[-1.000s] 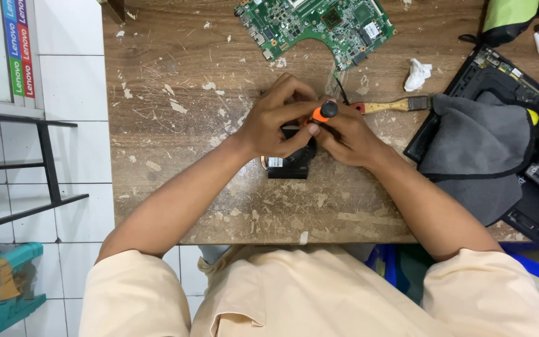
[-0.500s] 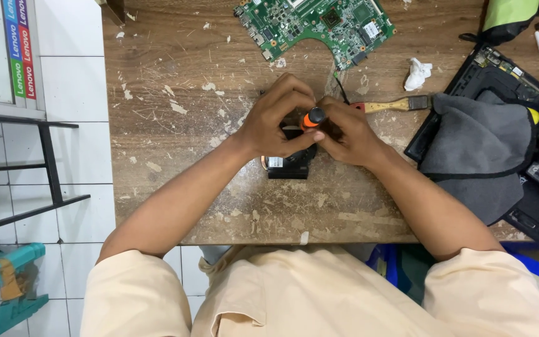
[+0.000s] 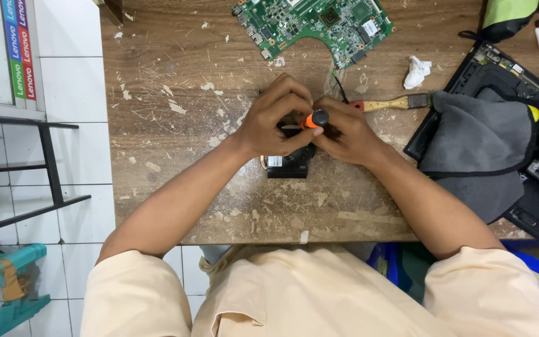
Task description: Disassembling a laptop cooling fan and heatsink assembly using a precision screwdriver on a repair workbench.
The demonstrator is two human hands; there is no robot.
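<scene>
Both hands meet over a small black fan-like part [image 3: 289, 163] lying on the worn wooden table [image 3: 176, 156]. My left hand [image 3: 276, 122] curls over the part's top and its fingers touch the orange-and-black handle of a small screwdriver [image 3: 314, 118]. My right hand [image 3: 344, 132] grips that screwdriver from the right, holding it upright over the part. The screwdriver's tip is hidden by my fingers.
A green circuit board [image 3: 316, 24] lies at the table's far edge. A wooden-handled brush [image 3: 394, 103] and a crumpled white tissue [image 3: 417, 70] lie to the right. A grey cloth [image 3: 478, 146] covers an opened black laptop base [image 3: 500, 78]. Black shelf rails [image 3: 26, 168] stand left.
The screwdriver's handle has shifted slightly left and downward between my fingers. Both hands stay over the black part.
</scene>
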